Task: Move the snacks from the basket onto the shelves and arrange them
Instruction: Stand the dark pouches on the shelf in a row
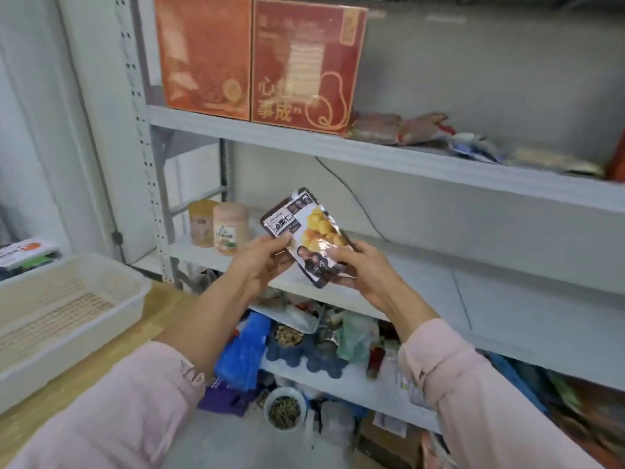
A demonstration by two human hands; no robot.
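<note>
Both grips, left hand (267,257) and right hand (363,265), are pinching a snack packet (306,231) before the middle shelf (439,275); basket (67,313) sitting left on the desk (111,343).

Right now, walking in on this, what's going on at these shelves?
A person in pink sleeves holds a snack packet in both hands before the grey shelves: left hand pinching its upper part, right hand gripping its lower end. It is not shelved yet. No snacks show in the white basket at the left. Other packets lie on the upper shelf beside two red boxes.
</note>
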